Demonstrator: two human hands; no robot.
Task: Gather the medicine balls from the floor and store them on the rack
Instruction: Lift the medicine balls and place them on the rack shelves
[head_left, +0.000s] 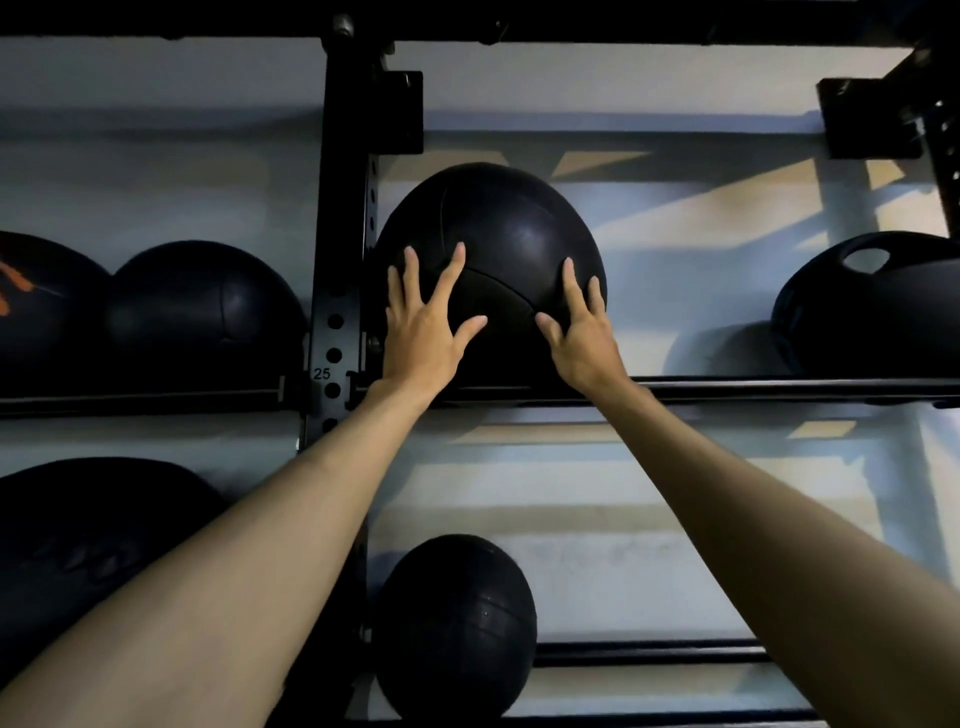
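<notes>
1. The rack is a black steel frame against a pale wall. Its post is stamped 25, and rails run off both ways.
2. The ball we're on is big and black. It's sitting on the upper rail, just right of the post.
3. Neighbours on that level: a plain ball and an orange-marked ball left of the post, and a handled ball far right.
4. A lower ball is on the shelf underneath.
5. Our left hand has its fingers spread straight, pressed flat on the ball's lower left. It isn't curled round it.
6. Our right hand does the same on the lower right.
</notes>
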